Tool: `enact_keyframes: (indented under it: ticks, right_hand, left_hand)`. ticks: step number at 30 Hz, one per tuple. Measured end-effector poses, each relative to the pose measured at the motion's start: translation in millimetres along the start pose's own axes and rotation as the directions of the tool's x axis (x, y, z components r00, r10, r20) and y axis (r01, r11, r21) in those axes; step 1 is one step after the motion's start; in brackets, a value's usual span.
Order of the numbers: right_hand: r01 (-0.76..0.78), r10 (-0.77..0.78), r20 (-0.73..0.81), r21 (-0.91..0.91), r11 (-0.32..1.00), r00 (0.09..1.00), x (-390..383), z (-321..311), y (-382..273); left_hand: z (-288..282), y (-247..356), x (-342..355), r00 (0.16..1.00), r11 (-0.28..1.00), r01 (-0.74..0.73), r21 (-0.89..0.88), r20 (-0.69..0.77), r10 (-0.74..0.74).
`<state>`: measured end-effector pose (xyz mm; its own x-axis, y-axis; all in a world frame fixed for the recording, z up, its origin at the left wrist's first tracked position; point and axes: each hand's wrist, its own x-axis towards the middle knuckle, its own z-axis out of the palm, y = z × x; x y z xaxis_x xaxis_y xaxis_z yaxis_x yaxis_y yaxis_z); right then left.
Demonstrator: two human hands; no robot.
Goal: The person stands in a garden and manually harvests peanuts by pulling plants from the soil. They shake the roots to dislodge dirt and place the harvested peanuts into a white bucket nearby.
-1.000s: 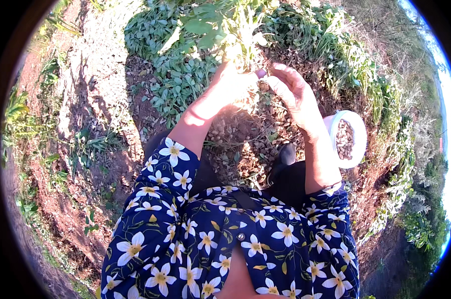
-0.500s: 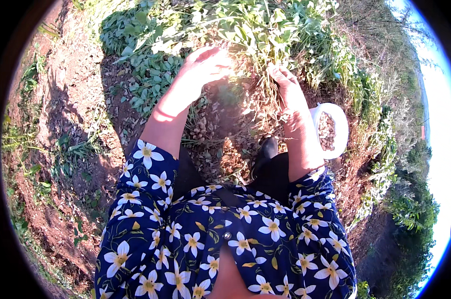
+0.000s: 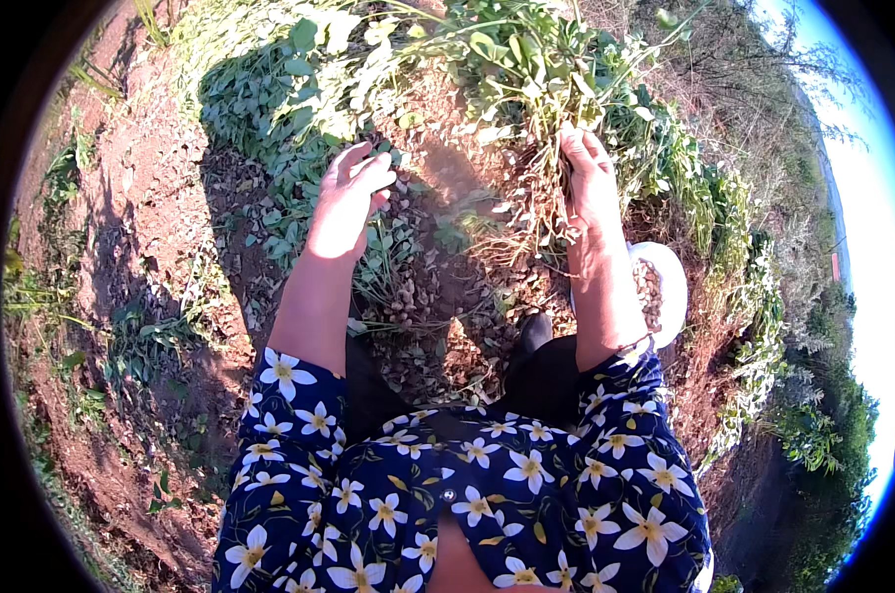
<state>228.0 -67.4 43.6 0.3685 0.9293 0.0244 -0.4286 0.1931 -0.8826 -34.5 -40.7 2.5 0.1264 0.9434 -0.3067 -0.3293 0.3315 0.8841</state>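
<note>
A leafy peanut plant (image 3: 538, 59) is gripped by its stems in my right hand (image 3: 592, 178), thumb and fingers closed round them. Its thin roots (image 3: 526, 222) hang down beside that hand, and whether pods cling to them is hard to tell. My left hand (image 3: 346, 203) is off to the left, fingers apart and nothing in it, over the edge of the shaded leaves. Below and between my forearms, a clump of peanut pods (image 3: 405, 306) lies on the soil with green stems next to it.
A white bucket (image 3: 673, 296) with peanuts (image 3: 649, 292) in it stands just right of my right forearm, partly behind it. Piled green plants (image 3: 269, 94) lie at the far left. A dark boot (image 3: 534, 334) shows near my knees. Dry brush (image 3: 724, 74) borders the right side.
My left hand has drawn away from the plant, leftward and nearer to me. The right hand has shifted slightly right with the plant still in it.
</note>
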Motion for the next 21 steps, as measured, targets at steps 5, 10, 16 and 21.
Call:
enact_keyframes:
  ticks: [5, 10, 16, 21]
  right_hand:
    - [-0.177, 0.059, -0.220, -0.572, 0.801, 0.974, 138, -39, -50]
    - [-0.271, -0.014, -0.439, -0.579, 0.769, 0.898, 185, -112, -18]
    - [-0.351, 0.506, -0.049, -0.777, 0.522, 0.861, 56, -108, 163]
    - [0.071, 0.672, 0.248, -0.958, 0.279, 0.698, -61, -69, 274]
  left_hand:
    - [-7, 10, 2, 0.999, 0.999, 0.034, 0.023, -0.018, -0.034]
    - [-1, 9, 12, 1.000, 0.999, -0.029, -0.022, 0.009, 0.029]
    - [-18, 15, 9, 0.994, 0.971, -0.104, -0.215, -0.046, 0.097]
    - [-21, 37, -4, 0.999, 0.938, 0.012, -0.347, -0.037, -0.026]
